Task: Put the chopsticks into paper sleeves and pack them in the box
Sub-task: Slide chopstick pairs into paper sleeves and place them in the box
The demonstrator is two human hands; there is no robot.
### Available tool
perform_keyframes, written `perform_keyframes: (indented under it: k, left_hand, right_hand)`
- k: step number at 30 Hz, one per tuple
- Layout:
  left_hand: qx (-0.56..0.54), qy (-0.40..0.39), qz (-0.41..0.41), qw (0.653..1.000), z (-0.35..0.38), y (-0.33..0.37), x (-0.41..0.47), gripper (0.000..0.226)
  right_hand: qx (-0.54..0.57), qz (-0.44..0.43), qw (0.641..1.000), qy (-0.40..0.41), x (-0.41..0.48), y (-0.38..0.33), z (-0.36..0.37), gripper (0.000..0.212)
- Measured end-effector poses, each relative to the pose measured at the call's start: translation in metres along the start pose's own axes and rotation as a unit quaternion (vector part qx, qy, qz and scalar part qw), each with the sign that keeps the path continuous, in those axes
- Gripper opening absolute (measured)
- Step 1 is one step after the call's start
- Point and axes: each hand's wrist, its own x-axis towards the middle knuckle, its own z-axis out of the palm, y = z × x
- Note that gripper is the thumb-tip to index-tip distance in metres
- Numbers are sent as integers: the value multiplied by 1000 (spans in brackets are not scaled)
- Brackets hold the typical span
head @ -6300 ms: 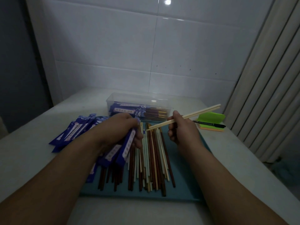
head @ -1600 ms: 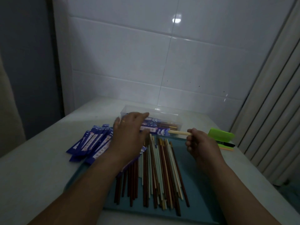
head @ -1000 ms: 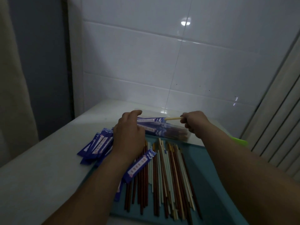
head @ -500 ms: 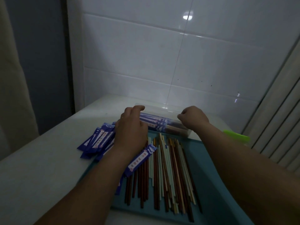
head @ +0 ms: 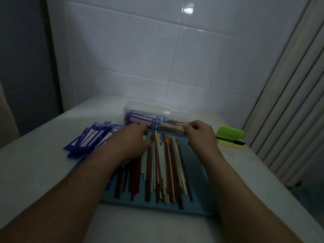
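- Hovering at the box (head: 140, 106), the right hand (head: 198, 135) had curled fingers; hold unclear.
- Left hand (head: 133, 139) lay palm-down over chopsticks (head: 163, 169), fingers bent, grip unclear.

I note both forearms extended forward, roughly parallel. The left grip (head: 133, 139) is palm down, fingers bent; the right grip (head: 199, 135) is knuckles up, fingers curled inward. Blurred: I cannot tell whether either holds anything.

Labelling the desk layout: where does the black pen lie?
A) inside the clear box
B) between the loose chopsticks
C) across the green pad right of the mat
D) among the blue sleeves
C: the black pen lies across the green pad, right of the blue mat.
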Motion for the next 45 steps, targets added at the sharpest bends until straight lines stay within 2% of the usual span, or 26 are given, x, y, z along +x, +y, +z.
perform_keyframes:
  k: [2, 6, 10, 15, 25, 29, 34, 45]
  left_hand:
    - [54, -46, -16, 997, 1, 1, -3, 37]
    - [91, -97, -27, 991, 5, 0, -5, 32]
    - [95, -85, -21, 992, 6, 5, -5, 26]
    - [79, -60, -33, 995, 11, 8, -4, 27]
    - [38, -19, -48, 998, 13, 6, -2, 26]
    - [-16, 21, -34, 999, 9, 10, -2, 28]
    - [-31, 25, -18, 999, 10, 16, -4, 28]
    - [-35, 18, -21, 999, 12, 17, -4, 26]
  right_hand:
    - [-28, 9, 999, -46, -13, 10, -5, 21]
    - [-146, -5, 978, -149, -20, 17, -11, 16]
    - [-204, -4, 963, -176, -19, 21, -6, 16]
    - [-222, -20, 951, -215, -25, 14, -3, 22]
    - [-240, -21, 948, -205, -30, 8, -1, 11]
    - [-229, -25, 950, -209, -31, 7, -2, 4]
    - [-238, -51, 946, -214, -33, 6, -3, 4]
    - [-321, -44, 922, -214, -37, -3, 3, 29]
